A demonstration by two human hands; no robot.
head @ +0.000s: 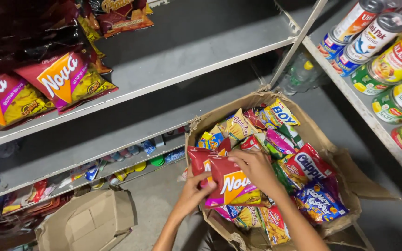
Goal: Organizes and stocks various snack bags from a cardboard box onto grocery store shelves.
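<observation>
Looking down, I see my left hand (192, 191) and right hand (257, 168) both pinching a red chip bag (231, 186) above the open cardboard box (312, 132) of snacks, maybe with another bag behind it.

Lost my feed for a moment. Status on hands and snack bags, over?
Both hands on red snack bags: left hand, right hand, bags held over the open box. Box full of mixed packets. Shelf above mostly bare.

Small shop: grey shelves (173, 79) stocked with snack bags (66, 81), cans (387, 60)
</observation>
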